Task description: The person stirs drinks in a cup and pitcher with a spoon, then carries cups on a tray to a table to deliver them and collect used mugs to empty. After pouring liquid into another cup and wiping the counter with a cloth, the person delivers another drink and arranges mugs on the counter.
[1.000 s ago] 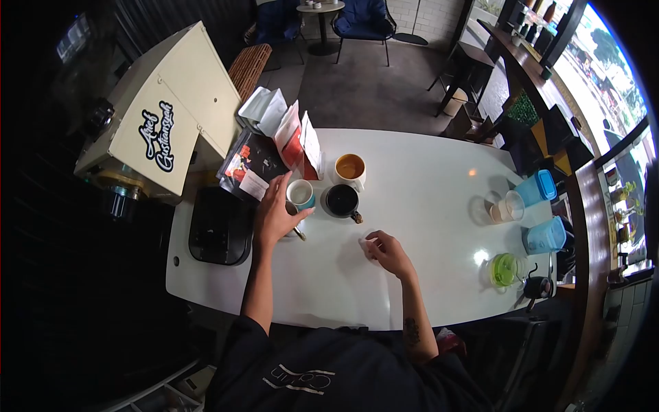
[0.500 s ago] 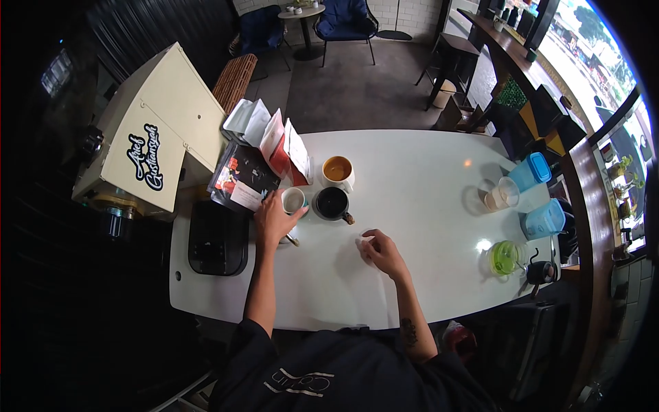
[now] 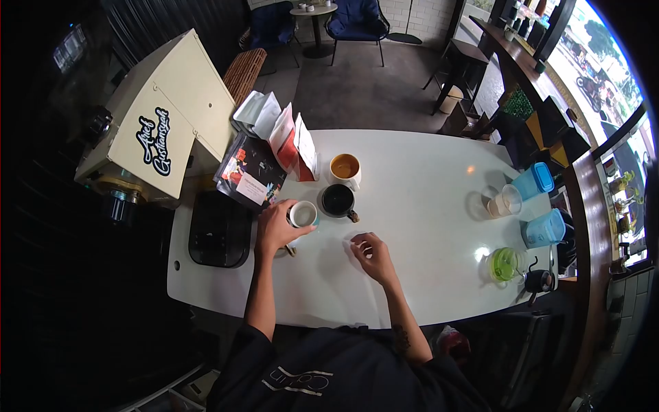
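Observation:
My left hand [image 3: 276, 228] is closed around a small cup [image 3: 303, 214] with a pale inside, its thumb on the near side. Below that hand, the brown handle of another item [image 3: 291, 251] shows; the rest is mostly hidden by the hand. Just right of the held cup stands a black cup [image 3: 337, 200] with a brownish handle. Behind it is a white cup [image 3: 345, 167] with an orange-brown inside. My right hand [image 3: 374, 259] hovers over the white table [image 3: 425, 275], fingers loosely curled with a gap to the thumb and nothing visible in them.
Coffee bags [image 3: 292, 144] and a dark printed packet [image 3: 250, 175] stand at the left, beside a cream grinder [image 3: 165, 117] and a black tray-like device [image 3: 220, 230]. Clear cups [image 3: 506, 201], blue containers [image 3: 546, 228], a green-tinted glass vessel [image 3: 504, 264] and a black kettle [image 3: 539, 281] line the right side.
The small cup in my left hand has shifted slightly toward me and tilted. My right hand has moved a little left, its fingers still curled. The whole view has shifted slightly.

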